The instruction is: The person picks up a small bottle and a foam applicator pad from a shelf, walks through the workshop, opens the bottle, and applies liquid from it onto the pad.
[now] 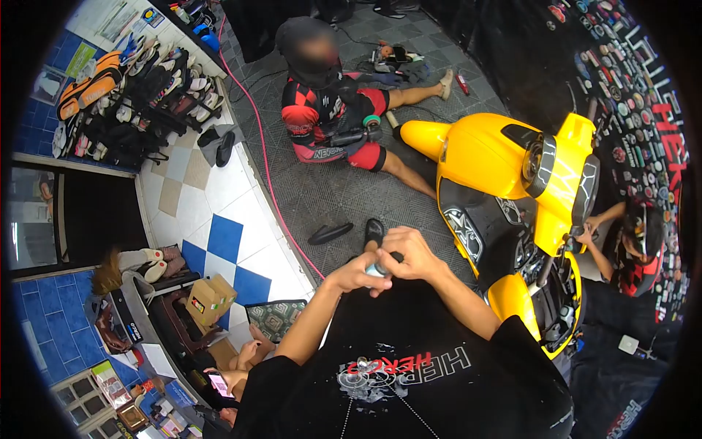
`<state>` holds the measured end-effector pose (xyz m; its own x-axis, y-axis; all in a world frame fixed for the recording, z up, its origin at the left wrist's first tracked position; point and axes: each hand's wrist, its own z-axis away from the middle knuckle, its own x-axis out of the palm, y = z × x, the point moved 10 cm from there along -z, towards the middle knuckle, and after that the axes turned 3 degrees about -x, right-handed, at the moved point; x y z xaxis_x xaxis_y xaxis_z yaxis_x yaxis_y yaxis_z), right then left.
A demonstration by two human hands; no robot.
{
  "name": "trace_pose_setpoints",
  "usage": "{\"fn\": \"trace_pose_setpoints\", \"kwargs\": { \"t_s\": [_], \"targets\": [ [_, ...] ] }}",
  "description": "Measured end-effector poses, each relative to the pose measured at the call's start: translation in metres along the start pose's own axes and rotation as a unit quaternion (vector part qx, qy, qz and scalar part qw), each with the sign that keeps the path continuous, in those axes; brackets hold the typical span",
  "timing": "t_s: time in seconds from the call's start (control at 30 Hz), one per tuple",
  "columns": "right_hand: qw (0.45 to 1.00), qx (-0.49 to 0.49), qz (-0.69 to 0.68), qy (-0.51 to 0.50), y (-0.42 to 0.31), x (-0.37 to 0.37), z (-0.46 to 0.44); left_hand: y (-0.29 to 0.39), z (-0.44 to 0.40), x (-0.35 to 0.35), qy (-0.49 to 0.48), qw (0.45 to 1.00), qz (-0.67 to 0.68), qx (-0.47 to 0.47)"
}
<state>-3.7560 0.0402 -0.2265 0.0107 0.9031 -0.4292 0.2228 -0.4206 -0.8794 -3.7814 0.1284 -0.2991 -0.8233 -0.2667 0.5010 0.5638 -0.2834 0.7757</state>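
Note:
In front of my chest, both hands meet around a small bottle (376, 270) with a pale bluish body and a dark cap (396, 257). My left hand (351, 274) is closed around its body. The fingers of my right hand (415, 253) curl closed at the cap end, and they hide part of it. Beyond my hands to the right stands a yellow scooter (479, 157), apart from both of them. A dark shoe (374, 233) shows on the floor just past my hands.
A person (314, 110) sits on the grey mat holding a polisher (371, 126). Another person (636, 249) works at the scooter's far side. Someone at lower left holds a phone (219, 385). A pink hose (265, 157) crosses the floor; a black sandal (330, 233) lies nearby.

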Motion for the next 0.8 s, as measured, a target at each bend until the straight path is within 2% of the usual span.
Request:
{"fn": "trace_pose_setpoints", "kwargs": {
  "t_s": [0.03, 0.07, 0.1, 0.2, 0.23, 0.3, 0.33, 0.43, 0.5, 0.53, 0.6, 0.8],
  "targets": [
    [0.999, -0.042, 0.019, -0.016, -0.011, 0.001, -0.003, 0.002, 0.001, 0.008, -0.030, 0.999, 0.038, -0.012],
    [0.995, -0.083, 0.039, -0.031, -0.022, 0.003, -0.004, 0.005, -0.001, 0.016, -0.062, 0.998, 0.009, -0.004],
    [0.995, -0.084, 0.039, -0.031, -0.025, 0.003, -0.006, 0.001, -0.003, 0.016, -0.061, 0.998, 0.008, -0.003],
    [0.993, -0.081, 0.084, -0.014, -0.028, -0.001, -0.007, -0.001, -0.006, 0.002, 0.025, 0.999, -0.018, 0.015],
    [0.993, -0.067, 0.096, -0.017, -0.024, -0.001, -0.007, -0.001, -0.006, 0.004, 0.023, 0.999, -0.019, 0.014],
    [0.993, -0.051, 0.108, -0.019, -0.019, -0.001, -0.004, 0.006, -0.004, -0.014, 0.141, 0.982, -0.129, 0.011],
    [0.993, -0.035, 0.112, -0.013, -0.015, -0.002, -0.002, 0.005, -0.006, -0.013, 0.140, 0.982, -0.128, 0.012],
    [0.992, -0.001, 0.124, 0.001, 0.000, 0.000, 0.003, 0.016, -0.006, -0.017, 0.210, 0.946, -0.235, 0.078],
    [0.991, 0.018, 0.134, 0.010, 0.005, -0.001, 0.005, 0.028, -0.002, -0.020, 0.295, 0.885, -0.326, 0.154],
    [0.991, 0.031, 0.125, 0.026, 0.007, -0.003, 0.005, 0.024, -0.002, -0.021, 0.295, 0.885, -0.326, 0.155],
    [0.991, 0.044, 0.116, 0.044, 0.010, -0.006, 0.007, 0.028, 0.001, -0.021, 0.327, 0.870, -0.357, 0.093],
    [0.988, 0.116, 0.100, 0.032, 0.022, -0.008, 0.012, 0.031, 0.003, -0.023, 0.365, 0.836, -0.406, 0.057]
  ]
}}
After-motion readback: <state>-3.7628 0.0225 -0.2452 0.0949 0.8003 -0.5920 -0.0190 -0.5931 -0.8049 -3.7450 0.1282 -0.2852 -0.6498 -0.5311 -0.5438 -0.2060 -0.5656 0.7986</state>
